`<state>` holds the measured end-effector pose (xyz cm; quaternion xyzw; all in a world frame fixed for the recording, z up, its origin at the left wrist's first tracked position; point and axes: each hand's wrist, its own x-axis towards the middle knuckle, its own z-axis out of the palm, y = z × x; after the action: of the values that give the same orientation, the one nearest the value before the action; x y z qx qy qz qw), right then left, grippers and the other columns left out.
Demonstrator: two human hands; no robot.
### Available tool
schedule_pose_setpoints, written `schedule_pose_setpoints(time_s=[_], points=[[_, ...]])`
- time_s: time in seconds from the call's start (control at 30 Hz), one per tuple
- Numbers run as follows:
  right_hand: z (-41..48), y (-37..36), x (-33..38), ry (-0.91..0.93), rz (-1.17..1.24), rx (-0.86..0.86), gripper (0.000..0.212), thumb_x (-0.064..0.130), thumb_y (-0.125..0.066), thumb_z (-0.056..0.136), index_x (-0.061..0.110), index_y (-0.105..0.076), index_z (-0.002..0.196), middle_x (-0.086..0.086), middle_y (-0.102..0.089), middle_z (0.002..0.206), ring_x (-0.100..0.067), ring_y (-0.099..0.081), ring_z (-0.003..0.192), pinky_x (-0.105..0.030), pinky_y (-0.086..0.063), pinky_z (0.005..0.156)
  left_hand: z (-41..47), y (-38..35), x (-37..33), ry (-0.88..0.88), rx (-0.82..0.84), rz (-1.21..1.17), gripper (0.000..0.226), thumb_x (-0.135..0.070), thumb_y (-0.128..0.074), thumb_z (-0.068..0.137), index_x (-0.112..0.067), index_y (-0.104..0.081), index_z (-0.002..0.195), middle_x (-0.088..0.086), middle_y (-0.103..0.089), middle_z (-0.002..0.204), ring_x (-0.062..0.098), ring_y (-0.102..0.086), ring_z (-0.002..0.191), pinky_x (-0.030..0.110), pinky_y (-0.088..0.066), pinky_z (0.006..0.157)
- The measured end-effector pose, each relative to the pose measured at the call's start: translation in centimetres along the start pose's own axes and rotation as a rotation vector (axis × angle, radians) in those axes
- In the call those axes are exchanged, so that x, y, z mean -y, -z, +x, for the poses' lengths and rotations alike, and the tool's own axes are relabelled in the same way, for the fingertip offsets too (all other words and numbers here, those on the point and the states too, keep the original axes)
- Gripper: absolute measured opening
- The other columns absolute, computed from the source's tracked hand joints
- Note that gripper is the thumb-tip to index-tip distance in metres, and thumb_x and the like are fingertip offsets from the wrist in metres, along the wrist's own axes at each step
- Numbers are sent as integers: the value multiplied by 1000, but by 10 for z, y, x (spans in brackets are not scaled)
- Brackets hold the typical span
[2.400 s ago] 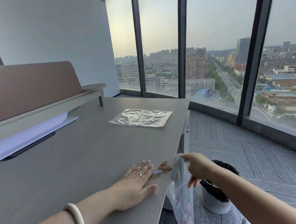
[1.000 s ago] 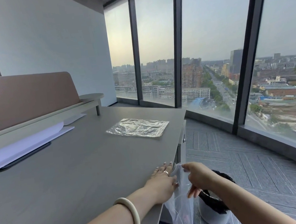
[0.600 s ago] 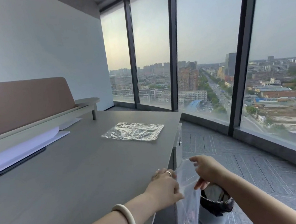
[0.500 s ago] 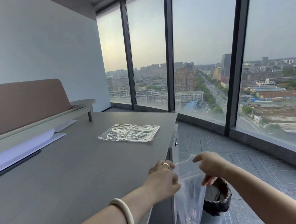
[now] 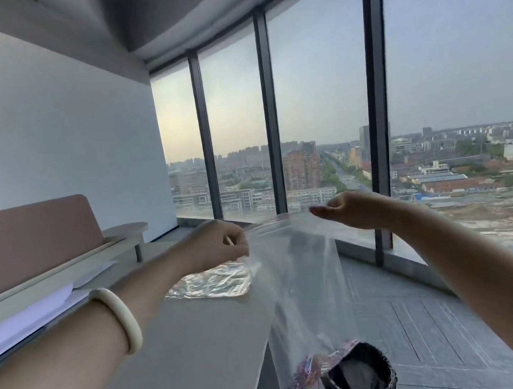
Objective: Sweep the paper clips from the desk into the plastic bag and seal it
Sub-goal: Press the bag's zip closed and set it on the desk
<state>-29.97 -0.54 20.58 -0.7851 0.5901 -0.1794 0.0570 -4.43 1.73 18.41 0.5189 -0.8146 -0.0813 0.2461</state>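
A clear plastic bag [image 5: 303, 286] hangs in the air past the desk's right edge, held up by its top rim. My left hand [image 5: 219, 243] pinches the rim's left end and my right hand [image 5: 345, 210] pinches the right end, stretching the top between them. Coloured paper clips [image 5: 308, 373] lie bunched at the bag's bottom. The grey desk [image 5: 184, 350] shows no loose clips where I can see it.
A second, crinkled plastic bag [image 5: 211, 285] lies flat on the desk behind my left hand. White papers [image 5: 30, 318] sit under the desk's back shelf at left. A black-lined waste bin [image 5: 361, 379] stands on the floor below the bag. Tall windows are ahead.
The clips went from the desk edge into the bag. Both hands have risen well above the desk with the bag's rim held between them, and my view has tilted up.
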Motion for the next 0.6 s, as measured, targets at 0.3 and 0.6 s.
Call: schedule_pose_setpoints(time_s=[0.3,0.6], points=[[62,-2,96,342,-6,-216,26,24,-65,83,9,-69,103,-9,-65,113,-22,-60,101,-26,-43,81,-37,124,75,70,-149,-5,15,-9,-67,76,-23,-68,70,-8,-72,73,1,-60,64,13,-46,65],[110,-78,149,431,270,-78,40,18,-76,72,13,-55,106,10,-52,64,-11,-51,61,-23,-41,60,-96,97,160,268,-355,-438,16,1,-63,80,-12,-64,90,5,-67,62,22,-68,67,32,-56,73]])
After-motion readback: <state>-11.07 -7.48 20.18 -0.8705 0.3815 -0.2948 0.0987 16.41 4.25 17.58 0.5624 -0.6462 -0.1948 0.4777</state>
